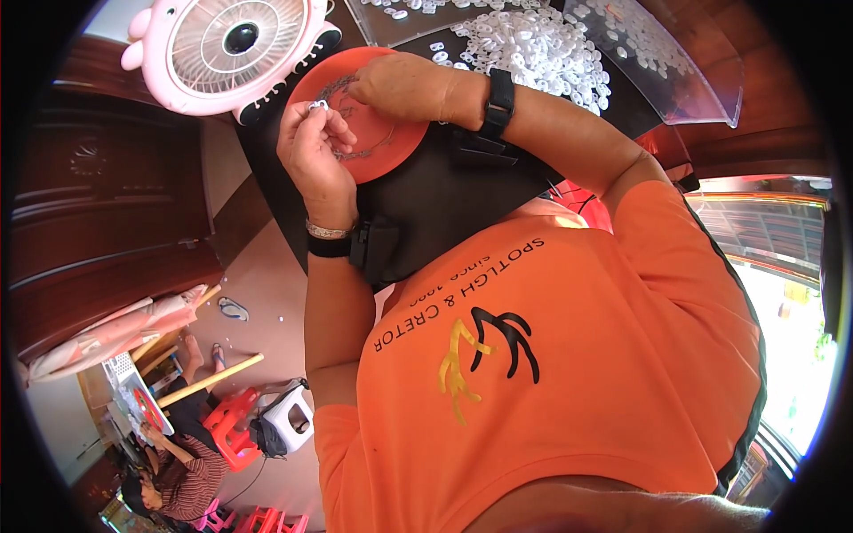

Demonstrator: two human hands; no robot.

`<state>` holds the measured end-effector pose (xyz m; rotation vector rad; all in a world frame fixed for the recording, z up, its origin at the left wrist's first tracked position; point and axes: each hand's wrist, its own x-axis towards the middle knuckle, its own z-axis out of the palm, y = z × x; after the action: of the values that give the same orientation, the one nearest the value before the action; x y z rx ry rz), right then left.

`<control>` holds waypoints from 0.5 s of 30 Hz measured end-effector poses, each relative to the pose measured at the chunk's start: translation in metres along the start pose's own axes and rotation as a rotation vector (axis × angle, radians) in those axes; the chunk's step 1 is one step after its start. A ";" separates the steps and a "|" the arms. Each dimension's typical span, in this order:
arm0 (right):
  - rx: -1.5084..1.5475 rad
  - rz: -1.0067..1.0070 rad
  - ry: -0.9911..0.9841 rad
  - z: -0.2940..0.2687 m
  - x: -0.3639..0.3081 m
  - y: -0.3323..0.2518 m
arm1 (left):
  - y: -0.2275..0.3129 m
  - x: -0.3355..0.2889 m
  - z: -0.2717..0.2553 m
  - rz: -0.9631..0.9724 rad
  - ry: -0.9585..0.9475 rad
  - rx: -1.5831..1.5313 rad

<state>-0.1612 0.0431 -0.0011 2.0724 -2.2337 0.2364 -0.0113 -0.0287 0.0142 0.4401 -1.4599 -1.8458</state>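
Over the left part of a round red plate (pixel 391 151), my left hand (pixel 315 160) pinches a small white plastic piece (pixel 318 105) between thumb and fingertips. My right hand (pixel 400 86) is over the plate's far side, its fingers bent down and closed at a scatter of thin grey metal bits (pixel 336 91). What those fingertips hold, if anything, is too small to make out. More grey bits (pixel 355 155) lie near the plate's lower left edge. Beyond my right hand spreads a heap of white oval plastic pieces (pixel 533 53) with holes in them.
A pink animal-shaped fan (pixel 235 49) stands left of the plate. Clear plastic trays (pixel 662 44) with white pieces lie at the far side of the black table (pixel 426 213). At lower left, another person (pixel 191 471) works near red stools (pixel 233 431) and a white stool (pixel 289 417).
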 end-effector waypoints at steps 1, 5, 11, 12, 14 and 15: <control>0.061 -0.007 0.014 -0.001 -0.001 0.001 | 0.000 0.000 0.000 0.002 -0.001 0.005; 0.408 0.082 0.069 -0.005 -0.006 0.008 | -0.001 0.001 -0.001 -0.006 0.013 0.004; 0.986 0.220 0.057 -0.015 -0.013 0.008 | -0.005 0.000 0.000 -0.066 -0.001 0.025; 0.988 0.220 0.060 -0.014 -0.013 0.008 | -0.005 0.000 0.001 -0.119 -0.002 0.068; 1.190 0.240 0.135 -0.009 -0.013 0.007 | -0.005 0.000 0.004 -0.172 -0.004 0.114; 1.192 0.241 0.137 -0.007 -0.014 0.008 | -0.005 0.000 0.006 -0.177 -0.035 0.138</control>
<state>-0.1685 0.0585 0.0029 1.9405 -2.4833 2.0567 -0.0169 -0.0238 0.0117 0.6254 -1.6227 -1.9041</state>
